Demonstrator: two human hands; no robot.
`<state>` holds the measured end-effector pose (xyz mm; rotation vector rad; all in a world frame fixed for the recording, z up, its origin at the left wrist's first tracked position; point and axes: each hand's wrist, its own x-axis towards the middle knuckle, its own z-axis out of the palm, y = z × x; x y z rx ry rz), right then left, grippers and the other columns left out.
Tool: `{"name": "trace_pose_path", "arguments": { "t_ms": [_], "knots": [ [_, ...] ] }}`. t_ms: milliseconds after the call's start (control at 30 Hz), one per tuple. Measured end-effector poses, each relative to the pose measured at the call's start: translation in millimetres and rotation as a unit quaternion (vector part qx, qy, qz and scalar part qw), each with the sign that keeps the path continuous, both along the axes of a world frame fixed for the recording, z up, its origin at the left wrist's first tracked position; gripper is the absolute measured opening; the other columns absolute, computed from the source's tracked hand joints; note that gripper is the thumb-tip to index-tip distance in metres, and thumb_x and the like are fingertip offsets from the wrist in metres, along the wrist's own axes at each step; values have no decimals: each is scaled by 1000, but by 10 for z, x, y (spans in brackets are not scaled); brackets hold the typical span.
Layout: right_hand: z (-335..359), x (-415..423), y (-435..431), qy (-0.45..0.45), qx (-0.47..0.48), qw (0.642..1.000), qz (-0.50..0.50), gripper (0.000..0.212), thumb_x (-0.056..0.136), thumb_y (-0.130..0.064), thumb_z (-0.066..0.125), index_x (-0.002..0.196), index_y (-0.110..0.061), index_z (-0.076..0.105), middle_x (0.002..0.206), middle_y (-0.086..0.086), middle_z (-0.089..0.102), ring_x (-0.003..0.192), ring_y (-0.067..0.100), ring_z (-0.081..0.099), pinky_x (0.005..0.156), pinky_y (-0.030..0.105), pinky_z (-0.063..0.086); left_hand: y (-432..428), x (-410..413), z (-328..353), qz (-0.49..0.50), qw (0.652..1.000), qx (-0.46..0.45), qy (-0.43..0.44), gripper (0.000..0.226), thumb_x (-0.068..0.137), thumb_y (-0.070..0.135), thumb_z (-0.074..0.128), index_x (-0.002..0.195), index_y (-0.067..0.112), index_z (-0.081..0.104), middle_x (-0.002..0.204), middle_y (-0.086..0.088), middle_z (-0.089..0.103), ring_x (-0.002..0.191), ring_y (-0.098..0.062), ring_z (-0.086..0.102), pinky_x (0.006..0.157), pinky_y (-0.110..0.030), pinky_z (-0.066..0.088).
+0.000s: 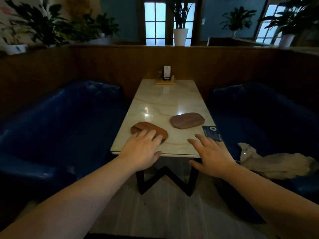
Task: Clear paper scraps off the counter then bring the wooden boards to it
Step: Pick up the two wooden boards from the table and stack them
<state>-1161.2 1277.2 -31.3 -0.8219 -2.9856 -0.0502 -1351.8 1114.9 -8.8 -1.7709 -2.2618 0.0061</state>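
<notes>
Marble-patterned table (165, 99) is standing between two blue bench seats (65, 121), and you are reaching both bare arms over its near edge. Your left hand (141, 149) is lying flat with fingers spread, its fingertips resting on the near end of the orange-brown wooden board (145, 127). Your right hand (212, 156) is hovering open and empty above the near right corner, fingers splayed, gripping nothing. The greyer wooden board (187, 120) is lying further back to the right, apart from both hands. A dark blue card (211, 132) is sitting just beyond your right fingertips. A pale cloth (269, 161) is lying crumpled on the right seat.
</notes>
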Motion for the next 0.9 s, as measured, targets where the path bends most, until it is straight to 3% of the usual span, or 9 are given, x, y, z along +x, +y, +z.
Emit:
{"name": "trace_pose_path", "arguments": {
  "t_ms": [133,367,600,733,900],
  "knots": [
    [-297,-478,584,8,-49,999,-1,79,86,-55,55,150,-32,15,160,6,20,141,28,29,108,47,38,584,-521,-145,13,999,-32,0,58,90,49,44,139,19,36,144,-9,42,127,-29,42,99,-46,42],
    [-614,-1093,1599,-23,-75,997,4,77,87,-55,52,150,-31,16,160,7,20,141,29,30,108,46,38,1457,-1260,-298,45,998,-28,-36,53,90,50,43,135,22,39,139,-4,47,121,-24,47,97,-41,43],
    [-824,-1652,2506,-25,-85,996,-8,65,84,-49,59,137,-21,36,142,8,41,124,31,46,91,46,50,2183,-1893,-641,63,992,-57,-93,53,91,50,41,136,23,37,138,-2,47,121,-23,47,97,-38,43],
    [-1070,-1992,2957,-29,-115,992,-41,61,84,-51,58,134,-22,39,140,5,42,119,29,50,86,47,53,2717,-2377,-868,49,990,-77,-103,51,91,51,39,134,23,37,133,-2,48,115,-23,50,87,-41,49],
    [-1270,-2185,3332,-1,-175,980,-96,61,83,-48,61,134,-22,38,140,5,43,119,31,51,86,47,52,3324,-2837,-1042,36,986,-90,-138,52,91,49,41,135,21,38,135,-3,48,116,-24,49,86,-43,50]
  ]
}}
